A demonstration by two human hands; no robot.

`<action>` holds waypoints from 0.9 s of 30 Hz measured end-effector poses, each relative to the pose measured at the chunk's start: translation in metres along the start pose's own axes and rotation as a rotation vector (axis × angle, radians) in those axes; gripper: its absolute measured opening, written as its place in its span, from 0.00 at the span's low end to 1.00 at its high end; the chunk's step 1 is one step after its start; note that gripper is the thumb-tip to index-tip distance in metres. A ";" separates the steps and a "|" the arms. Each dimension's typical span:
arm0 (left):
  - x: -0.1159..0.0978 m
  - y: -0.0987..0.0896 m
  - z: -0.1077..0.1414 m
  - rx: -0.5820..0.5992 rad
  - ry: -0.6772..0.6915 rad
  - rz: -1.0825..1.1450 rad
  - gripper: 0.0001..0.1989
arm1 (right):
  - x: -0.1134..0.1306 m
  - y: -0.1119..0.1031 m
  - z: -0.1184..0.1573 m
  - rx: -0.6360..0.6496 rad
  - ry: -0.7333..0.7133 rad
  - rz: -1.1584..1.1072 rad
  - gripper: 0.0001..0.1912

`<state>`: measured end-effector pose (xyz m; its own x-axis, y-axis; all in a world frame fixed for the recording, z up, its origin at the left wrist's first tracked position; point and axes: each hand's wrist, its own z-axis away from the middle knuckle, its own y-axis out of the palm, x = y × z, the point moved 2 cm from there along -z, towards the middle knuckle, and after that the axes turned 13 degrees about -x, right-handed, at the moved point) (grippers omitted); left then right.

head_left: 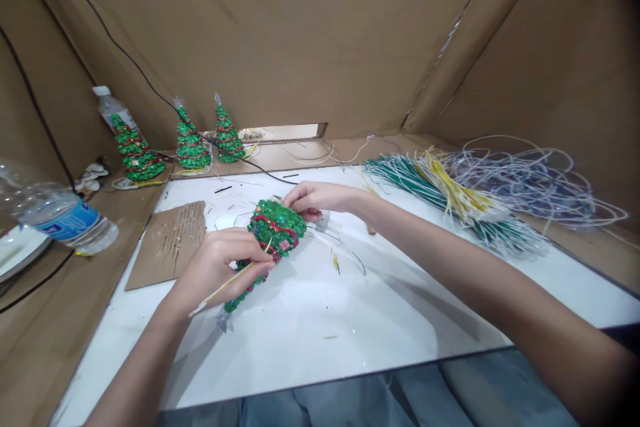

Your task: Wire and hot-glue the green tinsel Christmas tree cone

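Note:
A small green beaded Christmas tree [281, 221] with red garland lies tilted over the white board, its base up and its clear star tip pointing down toward me. My left hand [227, 263] is closed at the tree's side, with a thin yellow-and-white wire [220, 290] pinched between thumb and fingers. At the base end, my right hand [315, 200] grips the tree with bent fingers. What its fingertips touch behind the base is partly hidden. A dark thin wire [345, 243] runs out from near the base onto the board.
Three similar trees [190, 140] stand at the back left near a plastic bottle [113, 107]. Another bottle [75, 217] leans at left, by a cardboard piece [173, 247]. Green and yellow wire bundles [450, 187] and tangled clear strands [535, 180] lie right. Wire scraps dot the white board [300, 340].

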<state>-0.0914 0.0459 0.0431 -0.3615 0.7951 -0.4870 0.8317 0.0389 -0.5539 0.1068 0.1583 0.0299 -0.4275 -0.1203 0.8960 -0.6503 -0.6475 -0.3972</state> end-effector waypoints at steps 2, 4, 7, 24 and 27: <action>0.002 0.001 0.000 0.004 -0.027 0.006 0.09 | -0.005 -0.003 -0.010 0.102 0.023 -0.009 0.10; 0.005 0.002 0.001 0.005 -0.054 0.016 0.10 | -0.009 -0.004 -0.019 0.199 0.041 -0.008 0.08; 0.008 0.005 0.001 -0.005 -0.085 0.010 0.09 | -0.014 -0.004 -0.028 0.304 0.050 -0.002 0.05; 0.025 0.008 0.006 0.020 -0.187 -0.223 0.37 | -0.011 -0.001 -0.024 0.115 -0.057 0.011 0.07; 0.030 0.010 0.009 0.075 -0.238 -0.199 0.38 | -0.009 -0.005 -0.019 0.014 -0.091 -0.001 0.07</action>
<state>-0.0975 0.0654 0.0168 -0.6103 0.6116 -0.5034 0.7041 0.1276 -0.6986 0.1017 0.1768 0.0201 -0.3672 -0.1871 0.9111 -0.6415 -0.6584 -0.3937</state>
